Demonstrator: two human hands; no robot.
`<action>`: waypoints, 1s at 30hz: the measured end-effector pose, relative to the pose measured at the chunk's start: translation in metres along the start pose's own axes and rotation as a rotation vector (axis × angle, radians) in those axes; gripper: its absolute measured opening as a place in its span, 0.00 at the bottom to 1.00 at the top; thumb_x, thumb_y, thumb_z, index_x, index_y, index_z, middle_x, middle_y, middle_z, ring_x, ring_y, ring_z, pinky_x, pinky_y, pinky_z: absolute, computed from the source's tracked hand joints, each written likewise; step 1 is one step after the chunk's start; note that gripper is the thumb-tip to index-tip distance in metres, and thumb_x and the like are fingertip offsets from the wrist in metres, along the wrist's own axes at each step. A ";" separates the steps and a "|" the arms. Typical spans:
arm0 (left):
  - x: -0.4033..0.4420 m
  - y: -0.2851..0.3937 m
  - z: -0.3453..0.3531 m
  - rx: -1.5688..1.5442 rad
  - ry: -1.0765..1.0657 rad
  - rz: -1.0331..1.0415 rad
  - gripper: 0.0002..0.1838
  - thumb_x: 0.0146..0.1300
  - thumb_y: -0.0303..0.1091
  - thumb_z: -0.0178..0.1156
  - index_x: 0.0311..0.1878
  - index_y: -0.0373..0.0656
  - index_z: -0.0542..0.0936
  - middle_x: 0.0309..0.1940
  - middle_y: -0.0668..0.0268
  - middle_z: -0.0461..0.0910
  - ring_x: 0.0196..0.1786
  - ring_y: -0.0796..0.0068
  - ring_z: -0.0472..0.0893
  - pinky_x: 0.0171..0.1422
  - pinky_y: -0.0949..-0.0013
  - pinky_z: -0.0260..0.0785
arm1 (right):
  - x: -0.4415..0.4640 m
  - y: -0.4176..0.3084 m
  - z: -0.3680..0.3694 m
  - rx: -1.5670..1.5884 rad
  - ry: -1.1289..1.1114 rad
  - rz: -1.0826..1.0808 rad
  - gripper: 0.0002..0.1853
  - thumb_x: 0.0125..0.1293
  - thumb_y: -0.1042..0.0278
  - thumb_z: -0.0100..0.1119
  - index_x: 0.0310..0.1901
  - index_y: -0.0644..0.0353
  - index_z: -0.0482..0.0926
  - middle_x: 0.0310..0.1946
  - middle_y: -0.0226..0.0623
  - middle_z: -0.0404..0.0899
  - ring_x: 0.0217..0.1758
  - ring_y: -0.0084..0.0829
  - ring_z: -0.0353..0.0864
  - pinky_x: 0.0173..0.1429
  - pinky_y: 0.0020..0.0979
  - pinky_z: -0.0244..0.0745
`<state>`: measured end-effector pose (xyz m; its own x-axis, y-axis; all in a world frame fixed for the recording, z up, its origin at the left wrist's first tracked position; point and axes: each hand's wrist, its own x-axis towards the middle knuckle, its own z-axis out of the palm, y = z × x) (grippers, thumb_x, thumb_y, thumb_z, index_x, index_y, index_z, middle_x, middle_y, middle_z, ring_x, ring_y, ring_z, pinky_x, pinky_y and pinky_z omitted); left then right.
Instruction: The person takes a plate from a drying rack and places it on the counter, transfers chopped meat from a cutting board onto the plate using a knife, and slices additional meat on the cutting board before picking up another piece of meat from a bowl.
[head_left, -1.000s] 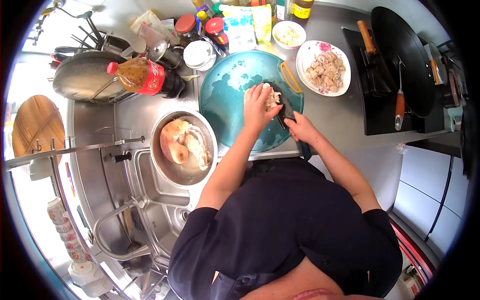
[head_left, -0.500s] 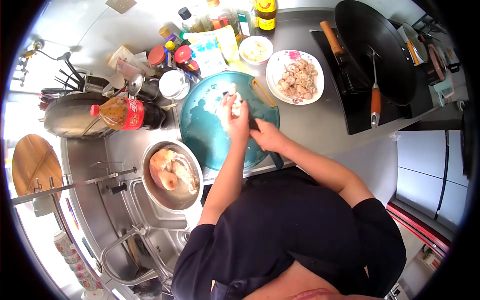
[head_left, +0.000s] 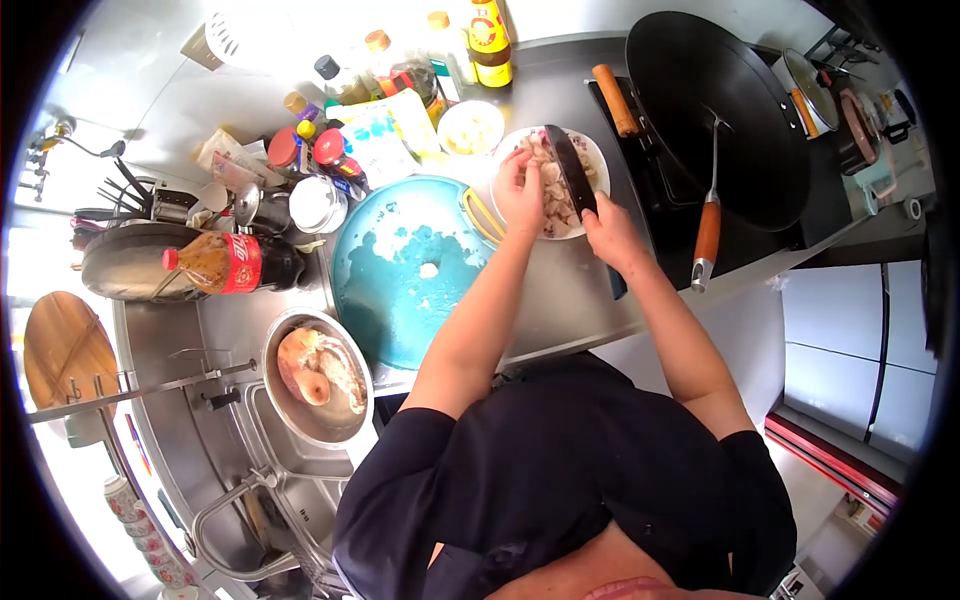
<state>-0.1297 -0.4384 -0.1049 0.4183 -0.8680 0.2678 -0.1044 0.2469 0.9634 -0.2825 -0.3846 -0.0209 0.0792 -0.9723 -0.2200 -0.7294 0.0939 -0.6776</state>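
Note:
My right hand (head_left: 612,232) is closed on the dark cleaver (head_left: 572,170), whose blade lies over the floral plate (head_left: 597,160). Pale meat pieces (head_left: 558,200) fill that plate on both sides of the blade. At the plate's left edge is my left hand (head_left: 520,190), its fingers bent toward the meat; whether they hold a piece is too small to tell. The round teal cutting board (head_left: 400,300) with a yellow handle lies to the left, bearing one small pale scrap (head_left: 429,270) and wet smears.
A metal bowl (head_left: 330,435) with a large raw meat piece (head_left: 305,365) stands by the sink (head_left: 300,460). A black wok (head_left: 690,130) sits on the stove at right. Behind the board are a small white bowl (head_left: 471,128), jars, bottles and a cola bottle (head_left: 240,263).
Both hands and the cleaver have moved from the board to over the floral plate. The chopped meat under my left hand has left the board. The whole view has shifted.

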 end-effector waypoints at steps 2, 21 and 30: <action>0.002 -0.002 -0.014 -0.143 -0.050 -0.014 0.09 0.62 0.26 0.61 0.45 0.38 0.83 0.50 0.57 0.81 0.53 0.63 0.79 0.61 0.65 0.69 | -0.003 0.011 -0.006 -0.002 0.060 -0.064 0.15 0.70 0.64 0.50 0.49 0.68 0.71 0.39 0.62 0.81 0.47 0.61 0.79 0.50 0.52 0.75; -0.051 0.058 -0.139 0.643 -0.188 0.044 0.07 0.53 0.18 0.61 0.36 0.38 0.79 0.33 0.57 0.77 0.31 0.62 0.82 0.38 0.65 0.76 | -0.070 0.087 -0.016 0.251 -0.050 0.105 0.24 0.72 0.66 0.54 0.64 0.70 0.66 0.17 0.27 0.71 0.17 0.17 0.68 0.22 0.24 0.66; -0.058 0.061 -0.034 0.630 -0.516 0.299 0.10 0.50 0.24 0.67 0.36 0.41 0.79 0.39 0.57 0.74 0.43 0.50 0.76 0.47 0.54 0.72 | -0.098 0.080 -0.024 0.319 -0.078 0.172 0.13 0.73 0.62 0.53 0.43 0.65 0.67 0.18 0.37 0.68 0.18 0.31 0.69 0.26 0.35 0.66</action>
<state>-0.1295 -0.3583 -0.0621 -0.1520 -0.9295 0.3361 -0.6891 0.3434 0.6381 -0.3650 -0.2874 -0.0367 0.0342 -0.9185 -0.3940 -0.4893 0.3283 -0.8080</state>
